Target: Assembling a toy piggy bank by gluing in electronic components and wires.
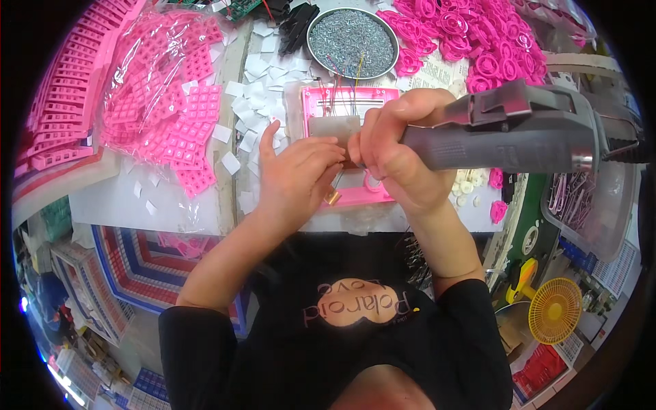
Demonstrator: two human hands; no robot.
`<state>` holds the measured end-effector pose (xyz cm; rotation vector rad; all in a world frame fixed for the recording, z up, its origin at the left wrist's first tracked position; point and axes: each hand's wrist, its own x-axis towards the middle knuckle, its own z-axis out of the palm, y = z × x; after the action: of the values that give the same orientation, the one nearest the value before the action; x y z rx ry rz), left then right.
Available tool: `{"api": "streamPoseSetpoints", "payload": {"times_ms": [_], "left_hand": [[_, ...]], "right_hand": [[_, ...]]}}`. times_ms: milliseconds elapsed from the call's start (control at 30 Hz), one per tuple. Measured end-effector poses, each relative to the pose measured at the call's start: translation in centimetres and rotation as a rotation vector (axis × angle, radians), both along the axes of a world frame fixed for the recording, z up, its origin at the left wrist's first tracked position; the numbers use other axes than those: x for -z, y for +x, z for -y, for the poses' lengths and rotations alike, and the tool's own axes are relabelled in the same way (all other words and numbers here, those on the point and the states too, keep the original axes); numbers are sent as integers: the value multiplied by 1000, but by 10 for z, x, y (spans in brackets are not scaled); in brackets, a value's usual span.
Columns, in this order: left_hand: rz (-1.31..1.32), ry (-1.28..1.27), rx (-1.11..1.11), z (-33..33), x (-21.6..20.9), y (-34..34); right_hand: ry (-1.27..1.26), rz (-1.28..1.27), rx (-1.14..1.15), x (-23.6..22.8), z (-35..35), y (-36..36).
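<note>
My right hand (410, 150) is wrapped around a grey electric screwdriver (506, 147) with a metal lever on its side. It lies almost level, its narrow end toward the left, where my fingers hide the tip. Below is a pink plastic casing (359, 197) with slots and thin coloured wires (342, 92) at its far end. My left hand (295, 174) reaches over the casing's left side, its fingers curled together close to my right fingertips and one finger sticking out. What those fingers pinch is hidden. A greyish plate (333, 126) shows between the hands. A small gold-coloured piece (333, 197) is beside my left hand.
Beyond the casing stands a round tray (311, 51) of small screws. Pink ring-shaped parts (471, 41) are heaped at far right, bagged pink keypads (164, 102) at left. White paper squares (256, 113) lie between. A yellow fan (555, 311) stands at lower right.
</note>
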<state>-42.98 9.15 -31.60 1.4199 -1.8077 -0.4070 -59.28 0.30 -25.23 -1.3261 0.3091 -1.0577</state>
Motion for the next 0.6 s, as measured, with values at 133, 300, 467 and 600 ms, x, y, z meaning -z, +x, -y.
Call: {"api": "streamPoseSetpoints", "payload": {"times_ms": [133, 300, 467, 600], "left_hand": [[-10, -6, -6, 0, 1, 0], [-34, -7, -3, 0, 3, 0], [3, -51, 7, -1, 5, 2], [20, -59, 32, 0, 4, 5]], "right_hand": [[-25, -25, 16, 2, -2, 1], [171, 195, 68, 7, -10, 7], [-1, 16, 39, 8, -5, 4], [-45, -65, 44, 6, -4, 5]]}}
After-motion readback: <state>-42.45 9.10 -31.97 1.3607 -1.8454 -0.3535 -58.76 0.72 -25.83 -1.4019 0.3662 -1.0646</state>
